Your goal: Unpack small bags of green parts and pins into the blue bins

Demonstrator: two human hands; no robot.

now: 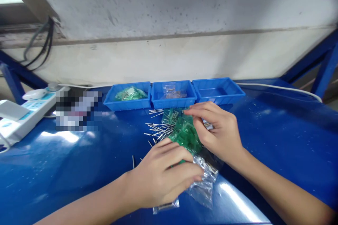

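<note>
Green plastic bags lie in a pile at the middle of the blue table, with loose metal rivets spread along their left side. My right hand is over the pile's right edge, thumb and forefinger apart, touching or just above the green plastic. Nothing shows between its fingers. My left hand is nearer to me, over the lower part of the pile, its fingers bent over a clear bag. Its fingertips are partly hidden, so any grip is unclear. Part of another clear bag sticks out below my left hand.
Three blue bins stand by the wall: the left bin holds a green bag, the middle bin holds clear bags, and the right bin shows a bare bottom. A white power strip and a blurred-out object lie at the left.
</note>
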